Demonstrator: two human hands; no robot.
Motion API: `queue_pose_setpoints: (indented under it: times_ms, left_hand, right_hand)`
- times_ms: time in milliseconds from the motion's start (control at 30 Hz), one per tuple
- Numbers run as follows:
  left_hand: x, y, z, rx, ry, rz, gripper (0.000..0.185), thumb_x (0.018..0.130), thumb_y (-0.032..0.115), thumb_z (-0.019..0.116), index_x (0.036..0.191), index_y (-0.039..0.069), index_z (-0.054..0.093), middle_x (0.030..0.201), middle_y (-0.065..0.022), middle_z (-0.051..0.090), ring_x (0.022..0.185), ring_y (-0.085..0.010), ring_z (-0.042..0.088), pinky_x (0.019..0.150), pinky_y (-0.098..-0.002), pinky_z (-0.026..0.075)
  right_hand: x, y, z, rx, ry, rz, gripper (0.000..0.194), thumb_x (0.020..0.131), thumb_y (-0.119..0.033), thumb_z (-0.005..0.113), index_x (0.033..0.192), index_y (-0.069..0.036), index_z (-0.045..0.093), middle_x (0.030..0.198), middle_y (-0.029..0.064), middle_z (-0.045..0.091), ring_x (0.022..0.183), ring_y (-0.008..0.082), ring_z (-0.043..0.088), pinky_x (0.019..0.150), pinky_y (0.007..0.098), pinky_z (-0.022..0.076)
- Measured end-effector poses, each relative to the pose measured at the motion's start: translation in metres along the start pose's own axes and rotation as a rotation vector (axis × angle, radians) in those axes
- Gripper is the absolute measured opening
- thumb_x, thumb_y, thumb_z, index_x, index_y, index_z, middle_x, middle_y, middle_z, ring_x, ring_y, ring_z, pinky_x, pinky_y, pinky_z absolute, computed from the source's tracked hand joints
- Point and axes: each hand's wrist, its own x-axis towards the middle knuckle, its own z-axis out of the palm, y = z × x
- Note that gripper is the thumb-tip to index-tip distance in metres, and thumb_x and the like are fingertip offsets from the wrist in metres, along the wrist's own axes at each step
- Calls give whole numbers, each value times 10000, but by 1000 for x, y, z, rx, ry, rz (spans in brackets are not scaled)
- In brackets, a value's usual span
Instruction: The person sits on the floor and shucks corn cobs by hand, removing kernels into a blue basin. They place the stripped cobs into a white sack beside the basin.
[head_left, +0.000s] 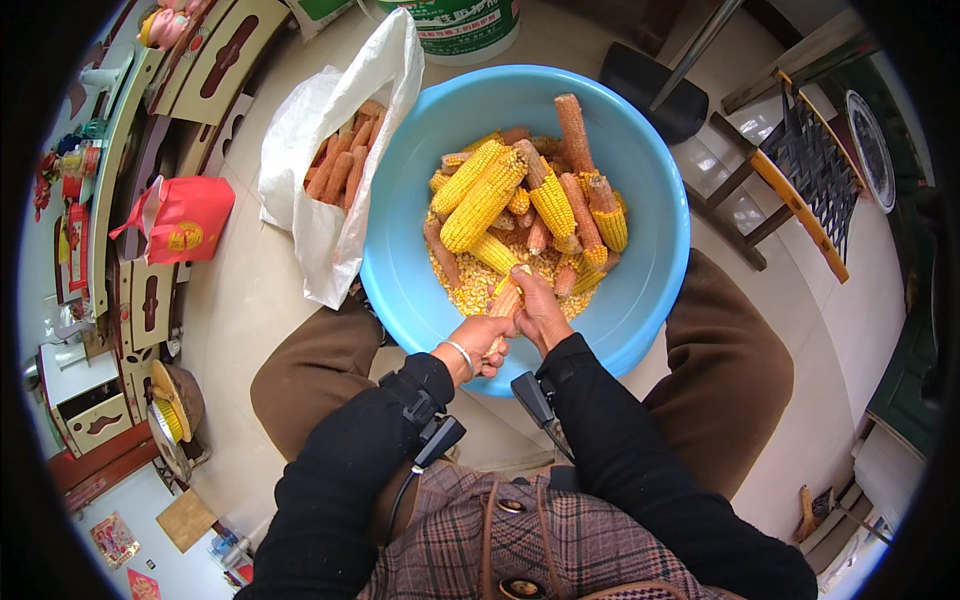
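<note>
A large blue plastic basin (405, 217) stands between the knees, holding yellow corn ears (486, 199), partly bared cobs (574, 135) and loose corn kernels (469, 281). Over its near side, my left hand (480, 341), with a bracelet at the wrist, is closed round the lower end of a mostly bare corncob (506, 300). My right hand (538, 304) is at the upper part of the same cob, its thumb near a few remaining yellow kernels. The fingers of my right hand are partly hidden behind the cob.
A white woven sack (300, 187) of bare reddish cobs leans at the basin's left. A red bag (195, 217) is by the cabinets farther left. Beyond the basin stand a green and white bucket (469, 26) and a black dustpan (652, 90). A woven-seat chair (795, 202) is at the right.
</note>
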Motion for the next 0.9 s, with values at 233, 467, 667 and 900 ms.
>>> queue_pose_setpoints:
  times_ms: [233, 467, 667, 900]
  left_hand:
    - [-1, 7, -25, 679, 273, 484, 262, 734, 168, 624, 930, 42, 505, 571, -24, 502, 389, -104, 467, 313, -227, 334]
    - [6, 28, -47, -162, 400, 744, 240, 734, 206, 655, 858, 68, 503, 628, -27, 523, 468, -116, 480, 399, -265, 384]
    - [20, 41, -35, -677, 330, 851, 178, 750, 139, 578, 748, 39, 431, 615, -78, 474, 467, -197, 474, 438, -367, 440]
    - [20, 55, -22, -617, 574, 958, 100, 683, 7, 499, 702, 24, 402, 519, -89, 417, 345, -194, 418, 316, -342, 384]
  right_hand:
    - [-4, -25, -17, -227, -51, 139, 225, 800, -144, 579, 955, -55, 442, 842, 66, 518, 790, 214, 568, 672, 467, 517]
    - [-24, -33, -19, -365, -350, 376, 331, 860, -234, 505, 1114, -28, 452, 902, 73, 546, 706, 159, 566, 574, 280, 505]
    - [-32, -13, 21, -533, -493, 374, 305, 889, -336, 420, 958, -45, 481, 773, 59, 551, 475, 96, 484, 354, 215, 367]
    - [-35, 2, 36, -696, -162, 349, 398, 886, -426, 329, 933, -72, 503, 639, 41, 541, 369, 86, 405, 312, 197, 297]
